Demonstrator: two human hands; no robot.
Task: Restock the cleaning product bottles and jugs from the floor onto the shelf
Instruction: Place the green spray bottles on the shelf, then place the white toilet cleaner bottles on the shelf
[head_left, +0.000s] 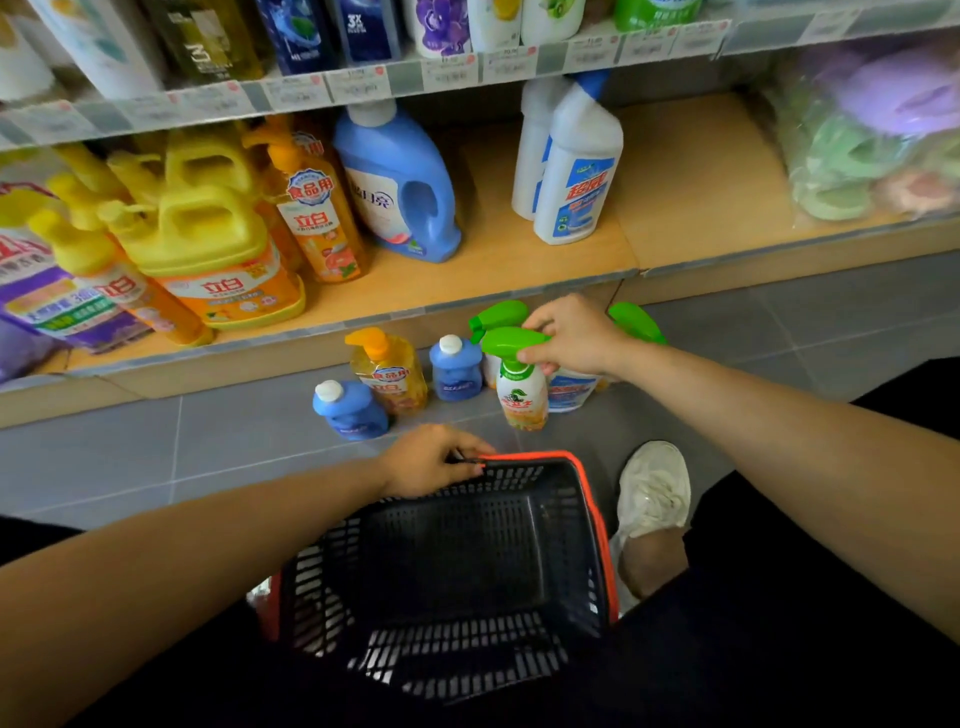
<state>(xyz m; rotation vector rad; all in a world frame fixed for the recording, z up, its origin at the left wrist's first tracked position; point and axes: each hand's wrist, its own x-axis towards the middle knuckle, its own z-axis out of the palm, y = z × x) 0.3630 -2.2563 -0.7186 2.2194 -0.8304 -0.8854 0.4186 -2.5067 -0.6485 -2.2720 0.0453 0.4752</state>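
Head view: right hand pinches the green trigger top of the upright spray bottle on the floor, shelf gap straight ahead above it; left hand grips the basket rim.

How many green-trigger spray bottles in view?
3. Front green-trigger spray bottle, gripped by the right hand; second green trigger just behind it; third green trigger beyond the wrist, body hidden. More possibly hidden.
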